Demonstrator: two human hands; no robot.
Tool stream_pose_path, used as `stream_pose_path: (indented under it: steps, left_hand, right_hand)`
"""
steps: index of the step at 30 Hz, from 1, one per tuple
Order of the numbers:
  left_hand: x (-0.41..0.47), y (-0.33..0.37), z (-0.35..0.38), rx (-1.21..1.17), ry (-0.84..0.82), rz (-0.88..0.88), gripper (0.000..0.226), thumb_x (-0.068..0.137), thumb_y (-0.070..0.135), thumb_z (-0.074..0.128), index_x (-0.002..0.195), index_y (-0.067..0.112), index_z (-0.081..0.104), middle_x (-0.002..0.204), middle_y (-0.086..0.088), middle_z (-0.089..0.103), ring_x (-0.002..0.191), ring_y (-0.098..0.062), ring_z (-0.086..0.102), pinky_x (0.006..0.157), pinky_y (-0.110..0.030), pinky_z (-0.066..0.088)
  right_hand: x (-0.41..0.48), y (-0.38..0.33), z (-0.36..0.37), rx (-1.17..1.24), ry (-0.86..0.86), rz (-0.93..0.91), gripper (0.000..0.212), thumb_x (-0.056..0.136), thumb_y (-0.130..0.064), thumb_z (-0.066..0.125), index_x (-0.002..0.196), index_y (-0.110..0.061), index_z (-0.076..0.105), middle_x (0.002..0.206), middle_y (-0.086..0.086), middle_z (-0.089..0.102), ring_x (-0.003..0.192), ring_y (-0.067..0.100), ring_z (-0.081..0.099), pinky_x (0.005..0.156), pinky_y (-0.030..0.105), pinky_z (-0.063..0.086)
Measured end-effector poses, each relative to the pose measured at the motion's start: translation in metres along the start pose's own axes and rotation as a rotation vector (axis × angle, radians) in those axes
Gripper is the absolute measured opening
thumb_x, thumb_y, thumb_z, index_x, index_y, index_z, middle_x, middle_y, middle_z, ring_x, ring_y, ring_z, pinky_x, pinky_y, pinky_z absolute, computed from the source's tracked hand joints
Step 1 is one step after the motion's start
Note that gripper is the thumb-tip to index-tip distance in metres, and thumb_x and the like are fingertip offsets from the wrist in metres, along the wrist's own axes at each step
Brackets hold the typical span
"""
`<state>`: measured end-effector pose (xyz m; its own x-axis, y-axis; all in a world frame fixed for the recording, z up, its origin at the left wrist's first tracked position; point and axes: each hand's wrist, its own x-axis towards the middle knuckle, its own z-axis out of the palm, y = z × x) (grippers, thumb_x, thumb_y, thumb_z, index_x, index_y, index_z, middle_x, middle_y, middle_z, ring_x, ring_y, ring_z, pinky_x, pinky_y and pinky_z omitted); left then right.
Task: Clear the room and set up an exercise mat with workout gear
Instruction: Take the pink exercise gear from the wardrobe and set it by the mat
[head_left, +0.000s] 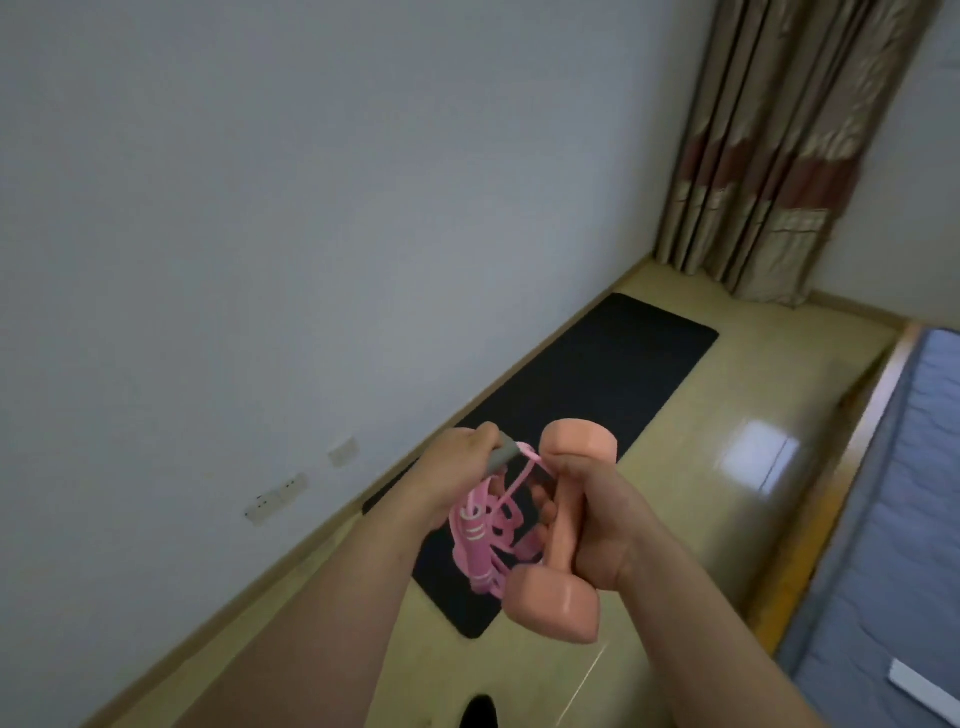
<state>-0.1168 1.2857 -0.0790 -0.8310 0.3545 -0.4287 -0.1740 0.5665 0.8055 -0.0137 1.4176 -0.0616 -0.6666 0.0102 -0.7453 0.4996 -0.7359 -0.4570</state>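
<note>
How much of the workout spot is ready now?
The black mat already lies flat on the floor beside the wall. In hand: the left hand grips a pink jump rope, the right hand grips a dumbbell. Left: setting both down at the mat; no gear shows on it yet.

mat (597, 384) along left wall (260, 208), curtain (769, 145) behind it

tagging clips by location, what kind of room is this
Probably a home bedroom: a mattress in a wooden frame at right, floor-length curtains in the corner, a black exercise mat along the wall.
</note>
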Motion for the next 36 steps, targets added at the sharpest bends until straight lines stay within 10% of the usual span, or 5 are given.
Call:
stream_pose_path:
  steps: [12,26,36]
  left_hand:
    - [0.207,0.133,0.037,0.003,-0.258,0.033,0.039,0.086,0.042,0.055,0.094,0.007,0.072,0.084,-0.016,0.075,0.079,-0.030,0.075,0.087,-0.051,0.058]
    - [0.420,0.309,0.194,-0.232,-0.274,-0.082,0.035,0.098,0.036,0.050,0.109,0.007,0.066,0.081,-0.013,0.071,0.064,-0.020,0.064,0.064,-0.033,0.055]
    - [0.576,0.421,0.299,-0.316,-0.272,-0.083,0.030,0.098,0.033,0.051,0.107,0.008,0.065,0.090,-0.016,0.071,0.068,-0.020,0.066,0.066,-0.034,0.057]
  right_hand:
    - [0.089,-0.161,-0.047,0.305,0.256,-0.207,0.017,0.072,-0.020,0.079,0.069,-0.015,0.064,0.059,-0.001,0.051,0.050,0.013,0.044,0.056,0.026,0.038]
    - [0.169,-0.462,-0.197,0.472,0.206,-0.288,0.023,0.074,-0.016,0.078,0.063,-0.018,0.058,0.060,-0.003,0.052,0.051,0.010,0.046,0.057,0.025,0.042]
    - [0.245,-0.646,-0.269,0.438,0.352,-0.338,0.025,0.079,-0.007,0.066,0.104,-0.009,0.064,0.077,0.007,0.057,0.075,0.020,0.056,0.081,0.037,0.049]
